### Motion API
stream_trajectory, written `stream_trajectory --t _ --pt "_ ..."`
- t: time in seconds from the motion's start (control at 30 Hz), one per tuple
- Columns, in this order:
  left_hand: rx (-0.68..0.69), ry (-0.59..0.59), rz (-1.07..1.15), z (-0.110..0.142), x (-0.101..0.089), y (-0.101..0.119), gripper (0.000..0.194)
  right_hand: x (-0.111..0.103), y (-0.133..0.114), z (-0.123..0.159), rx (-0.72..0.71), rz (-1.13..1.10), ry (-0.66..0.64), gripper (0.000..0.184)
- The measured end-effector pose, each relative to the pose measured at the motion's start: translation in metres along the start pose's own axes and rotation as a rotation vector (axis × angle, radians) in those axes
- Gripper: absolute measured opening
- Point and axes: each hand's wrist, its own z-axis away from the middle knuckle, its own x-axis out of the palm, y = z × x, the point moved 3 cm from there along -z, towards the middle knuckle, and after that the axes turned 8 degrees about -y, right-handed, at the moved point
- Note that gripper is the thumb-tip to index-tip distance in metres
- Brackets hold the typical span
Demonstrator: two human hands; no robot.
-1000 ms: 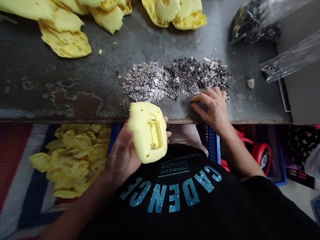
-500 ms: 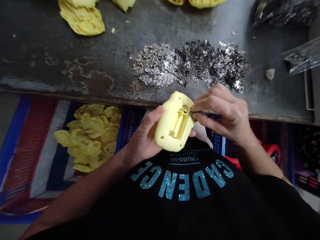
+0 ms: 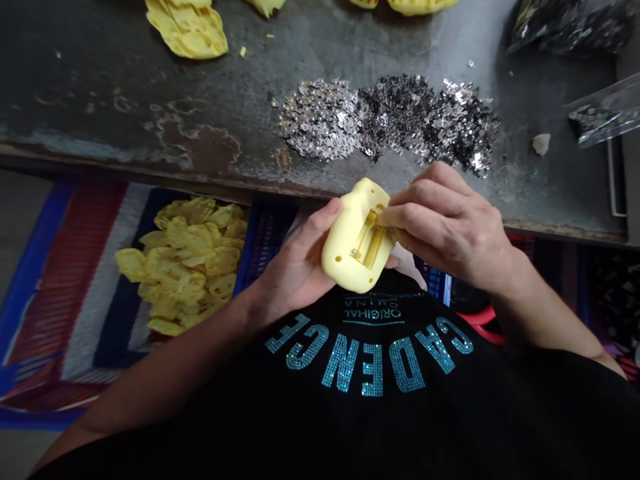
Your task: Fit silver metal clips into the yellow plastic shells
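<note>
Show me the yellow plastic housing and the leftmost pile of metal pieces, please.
Yellow plastic housing (image 3: 346, 231): head view, smooth outer face.
Leftmost pile of metal pieces (image 3: 321, 121): head view, its middle.

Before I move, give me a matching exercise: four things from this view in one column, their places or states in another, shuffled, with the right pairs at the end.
Things
1. Left hand
2. Right hand
3. Small metal pieces
4. Heap of yellow pieces

Places and states
A. Lying on the dark worktop
B. Below the worktop's front edge, on striped material
C. Holding the yellow casing by its side
D. Fingertips bunched at the upper end of the casing's slot

Pairs: 1-C, 2-D, 3-A, 4-B
</note>
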Motion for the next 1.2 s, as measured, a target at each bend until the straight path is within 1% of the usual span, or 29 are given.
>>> stream_trajectory --t 0.1,0.2,0.27,0.33,0.4,0.43,0.5,0.57,0.6,0.67,0.77,0.83,0.93,1.03,1.13,1.2 --pt "0.009 0.049 -0.048 0.001 0.002 0.000 0.065 0.002 -0.001 0.002 0.087 -0.053 -0.034 0.018" --pt "0.021 0.045 -0.048 0.000 0.003 0.000 0.064 0.004 -0.004 0.007 0.133 -0.075 -0.027 0.017" --pt "0.028 0.031 -0.031 -0.002 0.003 -0.001 0.060 0.004 -0.006 0.011 0.134 -0.059 0.016 0.016" --pt "0.040 0.021 -0.017 -0.003 0.003 -0.002 0.058 0.003 -0.006 0.015 0.152 -0.052 0.092 0.014" --pt "0.047 0.031 -0.021 -0.003 0.002 -0.003 0.060 0.004 -0.002 0.018 0.193 -0.093 0.176 0.011" --pt "0.050 0.044 -0.029 -0.002 0.002 -0.004 0.061 0.006 0.002 0.018 0.212 -0.148 0.203 0.012" --pt "0.067 0.089 -0.066 0.000 0.001 -0.004 0.065 0.013 0.012 0.016 0.246 -0.311 0.204 0.028" --pt "0.097 0.147 -0.126 0.003 0.000 -0.004 0.067 0.022 0.021 0.013 0.277 -0.480 0.151 0.046" --pt "0.116 0.165 -0.154 0.005 0.001 -0.004 0.068 0.027 0.025 0.011 0.290 -0.541 0.127 0.051" --pt "0.154 0.174 -0.198 0.008 0.001 -0.004 0.068 0.035 0.029 0.008 0.317 -0.606 0.113 0.055" --pt "0.189 0.118 -0.254 0.014 -0.001 -0.005 0.062 0.043 0.030 0.007 0.374 -0.631 0.178 0.056" --pt "0.163 0.089 -0.304 0.019 -0.004 -0.006 0.058 0.047 0.030 0.008 0.393 -0.631 0.258 0.052" --pt "0.147 0.103 -0.378 0.024 -0.010 -0.006 0.053 0.052 0.028 0.010 0.369 -0.631 0.349 0.048" --pt "0.172 0.128 -0.422 0.024 -0.016 -0.004 0.054 0.056 0.028 0.012 0.379 -0.606 0.377 0.051" --pt "0.147 0.102 -0.407 0.020 -0.025 -0.007 0.051 0.059 0.030 0.013 0.408 -0.575 0.393 0.054" --pt "0.139 0.071 -0.361 0.018 -0.032 -0.007 0.047 0.059 0.030 0.010 0.411 -0.576 0.384 0.054"
